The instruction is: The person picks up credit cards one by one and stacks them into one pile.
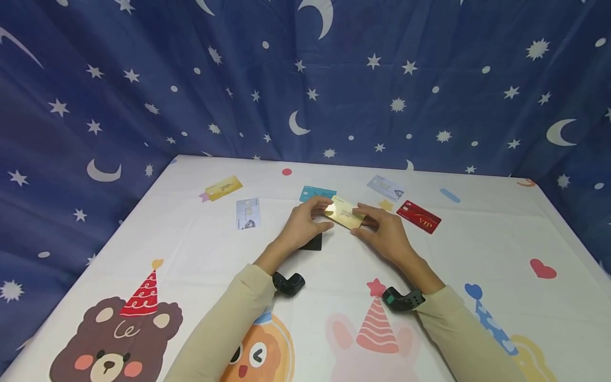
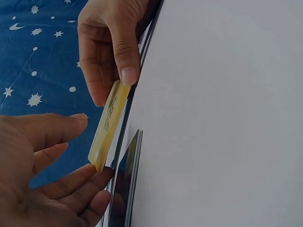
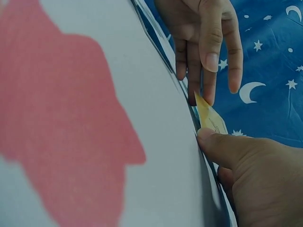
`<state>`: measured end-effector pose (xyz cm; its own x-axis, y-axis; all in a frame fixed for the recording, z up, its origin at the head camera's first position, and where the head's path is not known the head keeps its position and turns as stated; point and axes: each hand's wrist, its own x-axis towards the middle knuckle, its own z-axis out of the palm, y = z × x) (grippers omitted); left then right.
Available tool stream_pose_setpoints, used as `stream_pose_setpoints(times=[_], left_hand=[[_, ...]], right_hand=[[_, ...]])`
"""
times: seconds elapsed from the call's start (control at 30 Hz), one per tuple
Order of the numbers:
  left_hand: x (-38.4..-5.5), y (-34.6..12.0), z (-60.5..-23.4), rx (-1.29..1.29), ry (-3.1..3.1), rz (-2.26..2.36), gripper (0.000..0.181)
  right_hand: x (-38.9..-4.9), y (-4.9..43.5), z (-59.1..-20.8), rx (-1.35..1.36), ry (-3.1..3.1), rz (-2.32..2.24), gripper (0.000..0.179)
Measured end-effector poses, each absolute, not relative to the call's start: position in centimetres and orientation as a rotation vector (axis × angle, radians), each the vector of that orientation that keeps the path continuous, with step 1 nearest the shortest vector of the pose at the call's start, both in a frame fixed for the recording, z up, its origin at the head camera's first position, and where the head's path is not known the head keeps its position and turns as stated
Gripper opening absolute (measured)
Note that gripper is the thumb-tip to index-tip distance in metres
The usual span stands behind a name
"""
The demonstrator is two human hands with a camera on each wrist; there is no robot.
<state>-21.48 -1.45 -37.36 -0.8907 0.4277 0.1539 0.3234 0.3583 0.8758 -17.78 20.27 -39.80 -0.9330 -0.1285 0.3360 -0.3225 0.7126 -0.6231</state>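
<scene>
A gold card (image 1: 343,213) is held slightly tilted above the table between both hands. My right hand (image 1: 387,236) pinches its right end, with the thumb (image 3: 222,144) pressed on the near edge. At the other end, my left hand (image 1: 304,223) touches the card with its fingertips from beneath, the thumb standing well apart from it in the left wrist view. A black card (image 1: 312,243) lies under the left hand, partly hidden by it. Just behind the fingers, a teal card (image 1: 312,192) is on the table, partly overlapped by the hand and gold card.
A red card (image 1: 419,216) lies right of the right hand, with a silver card (image 1: 385,188) behind it. Another silver card (image 1: 248,214) and a yellow card (image 1: 223,188) are at the left. A blue starry curtain (image 1: 267,79) hangs behind the white table (image 1: 191,249).
</scene>
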Motion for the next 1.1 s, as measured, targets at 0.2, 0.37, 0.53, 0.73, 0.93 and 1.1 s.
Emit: stream_pose_setpoints(times=[0.2, 0.37, 0.53, 0.73, 0.93, 1.1], left_hand=[[-21.45, -1.31, -37.47, 0.738, 2.484, 1.585, 0.048], [-21.43, -1.24, -37.52, 0.736, 2.491, 1.575, 0.047], [-21.28, -1.27, -37.40, 0.733, 2.490, 1.545, 0.047], [-21.21, -1.28, -37.34, 0.731, 2.515, 1.502, 0.048], [-21.29, -1.33, -37.51, 0.753, 2.534, 1.461, 0.050], [-21.40, -1.34, -37.50, 0.777, 2.544, 1.446, 0.055]], right_hand=[[-17.79, 20.36, -39.81, 0.366, -2.631, 1.047, 0.047], [-17.80, 20.42, -39.85, 0.383, -2.635, 1.059, 0.050], [-17.81, 20.37, -39.74, 0.389, -2.649, 1.049, 0.054], [-17.79, 20.38, -39.74, 0.437, -2.664, 1.043, 0.054], [-17.82, 20.39, -39.82, 0.486, -2.688, 1.049, 0.053], [-17.77, 20.40, -39.72, 0.498, -2.679, 1.060, 0.053]])
